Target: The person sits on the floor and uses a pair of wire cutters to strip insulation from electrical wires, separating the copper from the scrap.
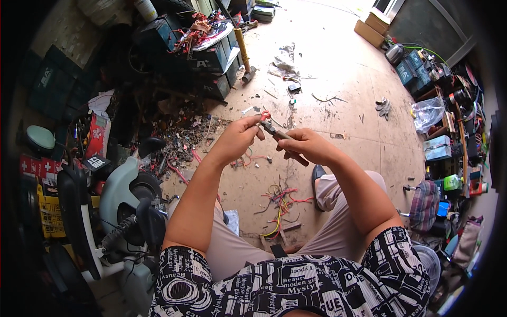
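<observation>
My right hand (307,146) is wrapped around the handles of a pair of pliers (282,136). The jaws point up and left, towards the fingertips of my left hand (241,134). Between those fingertips and the jaw tips is a small red ring-shaped piece (265,115), which looks like a ring terminal. My left thumb and forefinger pinch it at its lower edge. Whether the jaws bite on it is too small to tell. Below both hands, loose red, yellow and dark wires (283,202) lie on the floor between my legs.
A heap of small scrap parts (190,136) spreads over the floor at left, near a small spanner (247,110). A grey scooter (119,194) stands close on my left. A hammer (242,51) leans against stacked batteries (210,59). Cluttered shelving (455,119) lines the right side.
</observation>
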{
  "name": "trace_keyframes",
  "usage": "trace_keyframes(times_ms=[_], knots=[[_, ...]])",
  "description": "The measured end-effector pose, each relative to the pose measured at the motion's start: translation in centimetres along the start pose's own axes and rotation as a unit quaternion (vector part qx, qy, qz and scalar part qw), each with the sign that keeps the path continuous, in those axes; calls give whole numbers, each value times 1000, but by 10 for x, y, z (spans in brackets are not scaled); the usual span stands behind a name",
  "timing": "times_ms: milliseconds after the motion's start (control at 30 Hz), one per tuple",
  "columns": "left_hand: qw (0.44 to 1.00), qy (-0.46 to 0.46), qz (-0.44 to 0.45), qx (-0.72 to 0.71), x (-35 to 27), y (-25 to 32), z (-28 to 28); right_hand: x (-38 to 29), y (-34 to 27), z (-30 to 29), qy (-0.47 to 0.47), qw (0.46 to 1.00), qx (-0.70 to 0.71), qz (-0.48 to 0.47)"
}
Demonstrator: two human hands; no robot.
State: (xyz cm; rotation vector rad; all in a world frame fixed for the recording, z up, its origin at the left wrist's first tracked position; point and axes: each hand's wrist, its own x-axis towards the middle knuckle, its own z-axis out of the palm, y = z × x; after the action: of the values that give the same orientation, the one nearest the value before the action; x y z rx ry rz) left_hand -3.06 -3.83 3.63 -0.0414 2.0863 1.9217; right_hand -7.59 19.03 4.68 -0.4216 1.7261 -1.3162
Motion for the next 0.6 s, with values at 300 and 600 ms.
trace_keyframes(times_ms=[300,600], knots=[[993,74,75,51,-6,-11,-4,13,4,12,24,999,13,-17],[974,95,85,185,-13,-14,9,9,21,28,-13,986,98,131]])
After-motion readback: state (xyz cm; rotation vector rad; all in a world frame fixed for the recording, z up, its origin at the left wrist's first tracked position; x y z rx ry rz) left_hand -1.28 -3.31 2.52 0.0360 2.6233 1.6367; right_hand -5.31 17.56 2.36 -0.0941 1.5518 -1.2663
